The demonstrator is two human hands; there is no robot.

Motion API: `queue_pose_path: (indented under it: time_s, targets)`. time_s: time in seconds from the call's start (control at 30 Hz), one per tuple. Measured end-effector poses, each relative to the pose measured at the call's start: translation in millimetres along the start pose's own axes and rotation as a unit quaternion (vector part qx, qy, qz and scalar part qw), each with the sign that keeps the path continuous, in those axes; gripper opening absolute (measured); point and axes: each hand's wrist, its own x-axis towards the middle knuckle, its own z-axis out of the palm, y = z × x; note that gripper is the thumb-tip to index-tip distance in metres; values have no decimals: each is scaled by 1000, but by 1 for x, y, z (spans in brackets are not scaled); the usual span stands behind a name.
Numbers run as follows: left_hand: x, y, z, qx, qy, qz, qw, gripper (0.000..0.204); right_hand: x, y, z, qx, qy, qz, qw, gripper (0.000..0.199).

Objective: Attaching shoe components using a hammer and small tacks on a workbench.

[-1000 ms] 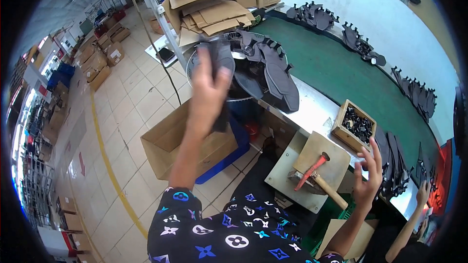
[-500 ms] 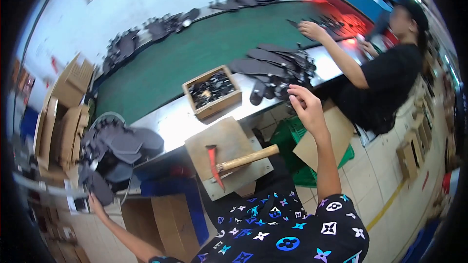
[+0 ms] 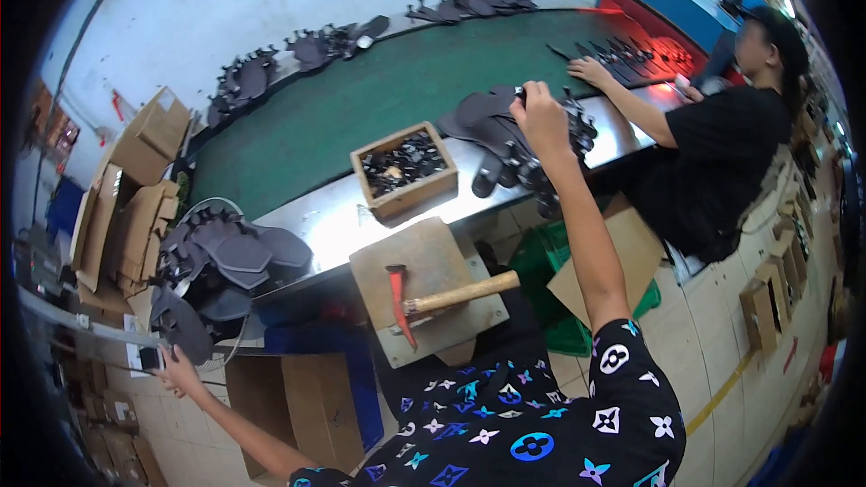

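My right hand point(image 3: 545, 124) reaches over a pile of dark grey sandal soles point(image 3: 478, 119) on the metal table edge. Its fingers are pinched at the black end of one sole, partly hidden by the hand. Low on the left, my left hand point(image 3: 183, 376) has its fingers apart, just below a grey sole point(image 3: 179, 326) hanging at the edge of another heap of sandal soles point(image 3: 236, 252). Between my arms, a hammer point(image 3: 451, 296) with a red head and wooden handle lies on a worn block point(image 3: 410, 257).
A wooden box point(image 3: 410, 194) of small black parts stands on the table beside the green belt point(image 3: 334, 117). A co-worker in black point(image 3: 740, 126) sits at the right, one hand on the belt. Cardboard boxes point(image 3: 316, 406) and a green crate point(image 3: 532, 261) are below.
My right hand has moved forward and left onto the sole pile and closed its fingers there. My left hand has drawn slightly back from the hanging sole. The co-worker's hand has lowered to the belt.
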Motion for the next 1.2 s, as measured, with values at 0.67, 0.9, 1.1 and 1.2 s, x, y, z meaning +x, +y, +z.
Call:
queue_pose_path:
  time_s: [0.67,0.9,1.1,1.2]
  targets:
    - [-357,246,-227,-597,-507,257,566,51,-264,-78,-113,122,-479,74,866,67]
    - [-403,246,-180,-482,-296,372,736,58,-386,10,-119,369,-182,231,882,18]
    - [-342,114,-143,-573,-131,168,792,24,-324,-15,-133,539,-205,293,762,16]
    - [-300,20,-87,-561,-140,1,816,18,-289,-21,-121,586,-165,266,748,23]
